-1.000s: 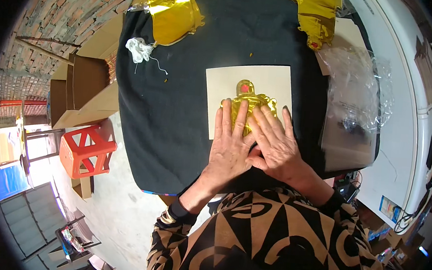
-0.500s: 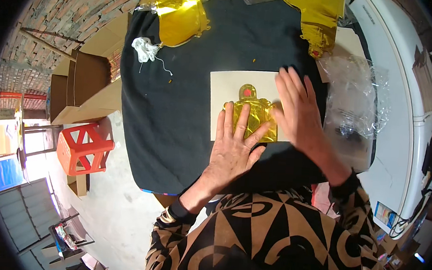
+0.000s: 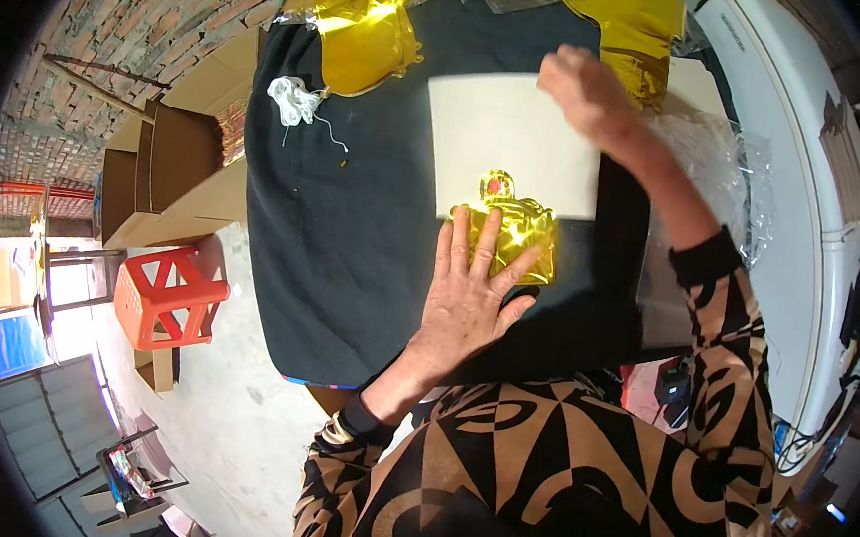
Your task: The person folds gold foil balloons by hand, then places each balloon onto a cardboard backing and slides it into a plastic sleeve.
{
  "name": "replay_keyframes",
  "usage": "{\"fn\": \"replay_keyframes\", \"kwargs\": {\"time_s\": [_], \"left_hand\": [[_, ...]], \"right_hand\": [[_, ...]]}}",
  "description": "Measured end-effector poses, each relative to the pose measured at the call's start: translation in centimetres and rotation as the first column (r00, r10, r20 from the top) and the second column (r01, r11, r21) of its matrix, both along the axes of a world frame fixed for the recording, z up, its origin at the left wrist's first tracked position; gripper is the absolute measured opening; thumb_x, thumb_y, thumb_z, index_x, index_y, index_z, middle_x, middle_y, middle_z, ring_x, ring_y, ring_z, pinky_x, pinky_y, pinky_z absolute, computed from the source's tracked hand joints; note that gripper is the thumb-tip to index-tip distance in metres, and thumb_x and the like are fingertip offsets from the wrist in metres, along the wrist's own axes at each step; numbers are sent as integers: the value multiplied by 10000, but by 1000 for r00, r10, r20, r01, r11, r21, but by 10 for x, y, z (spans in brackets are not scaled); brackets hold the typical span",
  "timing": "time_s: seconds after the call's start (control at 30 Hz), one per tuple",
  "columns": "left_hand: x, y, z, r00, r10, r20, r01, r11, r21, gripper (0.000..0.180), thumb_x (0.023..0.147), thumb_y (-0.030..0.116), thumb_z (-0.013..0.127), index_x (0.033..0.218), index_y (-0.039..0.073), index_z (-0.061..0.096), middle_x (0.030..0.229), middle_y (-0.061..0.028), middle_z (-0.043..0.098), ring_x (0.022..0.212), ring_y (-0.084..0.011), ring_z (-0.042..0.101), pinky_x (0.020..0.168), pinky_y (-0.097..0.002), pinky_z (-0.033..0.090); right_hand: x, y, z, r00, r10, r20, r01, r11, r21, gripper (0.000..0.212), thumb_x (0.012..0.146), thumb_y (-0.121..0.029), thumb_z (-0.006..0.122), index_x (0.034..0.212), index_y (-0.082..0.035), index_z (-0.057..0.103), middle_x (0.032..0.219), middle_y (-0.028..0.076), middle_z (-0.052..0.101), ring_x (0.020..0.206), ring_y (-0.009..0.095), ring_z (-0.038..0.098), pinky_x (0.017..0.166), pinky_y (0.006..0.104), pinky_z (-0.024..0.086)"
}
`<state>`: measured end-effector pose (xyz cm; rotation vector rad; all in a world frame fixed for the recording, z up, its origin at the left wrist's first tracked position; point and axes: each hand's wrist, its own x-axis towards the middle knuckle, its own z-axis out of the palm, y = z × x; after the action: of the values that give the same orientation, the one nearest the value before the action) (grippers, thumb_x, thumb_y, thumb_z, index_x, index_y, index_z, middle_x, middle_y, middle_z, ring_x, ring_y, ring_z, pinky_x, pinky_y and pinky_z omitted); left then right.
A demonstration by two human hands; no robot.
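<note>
Under the spread fingers of my left hand lies a folded gold foil piece, shiny and creased. A rounded tab with a red spot sticks out at its far end. My right hand has its fingers curled at the far right corner of a cream card and appears to grip it; the fingertips are partly hidden. The card's near edge reaches beneath the far part of the foil, while the rest of the foil lies on the black cloth.
Larger gold foil sheets lie at the far left and far right. A bundle of white string rests on the cloth's left side. Clear plastic bags sit to the right beside a white appliance. A red stool stands on the floor.
The cream card has slid away from me, out from under most of the foil. My right hand has moved farther off and closed at the card's corner. My left hand stays on the foil.
</note>
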<state>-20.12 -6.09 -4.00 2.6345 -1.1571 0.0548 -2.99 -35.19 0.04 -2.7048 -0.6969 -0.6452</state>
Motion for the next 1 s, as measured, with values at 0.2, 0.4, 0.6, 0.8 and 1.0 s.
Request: {"fn": "replay_keyframes", "kwargs": {"time_s": [0.2, 0.4, 0.6, 0.8, 1.0], "left_hand": [[-15, -7, -2, 999, -30, -15, 30, 1000, -4, 680, 1042, 626, 586, 1661, 368, 468, 1762, -293, 214, 1607, -606, 154, 1308, -683, 167], [-8, 0, 4, 999, -9, -36, 9, 1000, -10, 682, 1040, 610, 598, 1662, 362, 467, 1765, -296, 208, 1608, -607, 148, 1308, -685, 161], [-1, -3, 0, 998, -4, -56, 1, 999, -52, 635, 1041, 597, 600, 1620, 344, 538, 1766, -281, 228, 1619, -587, 142, 1319, -672, 137], [1, -3, -4, 999, 7, -33, -9, 998, -68, 606, 1055, 623, 569, 1577, 316, 592, 1759, -271, 250, 1625, -576, 139, 1324, -672, 123], [1, -2, -3, 1000, 11, -18, -12, 998, -57, 601, 1060, 641, 548, 1548, 299, 623, 1751, -271, 265, 1629, -561, 145, 1329, -664, 113]], "right_hand": [[26, -30, 65, 885, -405, -229, 368, 910, -189, 253, 1066, -234, 472, 1038, -60, 653, 1099, 165, 629, 1103, 378, 567, 959, 533, 418], [-27, 16, 8, 905, 164, 393, -179, 984, 2, 341, 982, -58, 694, 1319, -14, 719, 1369, 139, 703, 1352, 322, 613, 1133, 440, 491], [-137, 64, -16, 994, 57, -93, -51, 997, 64, 396, 853, -53, 758, 1247, -26, 731, 1286, 110, 694, 1258, 320, 618, 1084, 445, 477], [-137, 73, -25, 993, -11, -121, 18, 998, 56, 396, 864, -101, 750, 1257, -54, 736, 1184, 66, 672, 1141, 279, 606, 971, 402, 462], [-128, 80, -24, 987, 15, -157, -4, 997, 71, 331, 889, -97, 760, 1213, -42, 729, 1145, 78, 662, 1110, 280, 609, 948, 402, 471]]}}
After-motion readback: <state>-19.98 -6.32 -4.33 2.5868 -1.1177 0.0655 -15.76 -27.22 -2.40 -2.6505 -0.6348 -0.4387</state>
